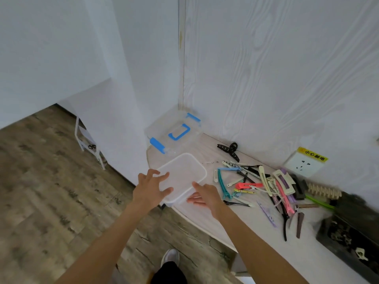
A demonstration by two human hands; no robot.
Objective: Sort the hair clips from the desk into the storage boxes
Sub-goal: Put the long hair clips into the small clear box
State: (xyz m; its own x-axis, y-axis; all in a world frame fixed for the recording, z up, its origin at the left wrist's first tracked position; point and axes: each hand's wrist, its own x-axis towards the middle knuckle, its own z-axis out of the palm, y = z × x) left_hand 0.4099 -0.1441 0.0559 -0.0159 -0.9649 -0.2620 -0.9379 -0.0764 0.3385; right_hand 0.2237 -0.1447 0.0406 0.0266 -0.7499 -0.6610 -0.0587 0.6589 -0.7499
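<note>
An open translucent storage box stands at the desk's left end, with nothing visible in it. My left hand hovers at its near left corner with fingers spread, holding nothing. My right hand lies by the box's near right side, fingers straight and reaching under the rim. A second clear box with a blue handle and blue latches sits closed in the corner behind. A pile of hair clips in several colours is spread to the right of the open box. A black claw clip lies near the wall.
The pale desk has a curved front edge and stands against a white wood-grain wall. A wall socket with a yellow label is behind the clips. A dark box sits at the far right. A white rack stands on the wooden floor at left.
</note>
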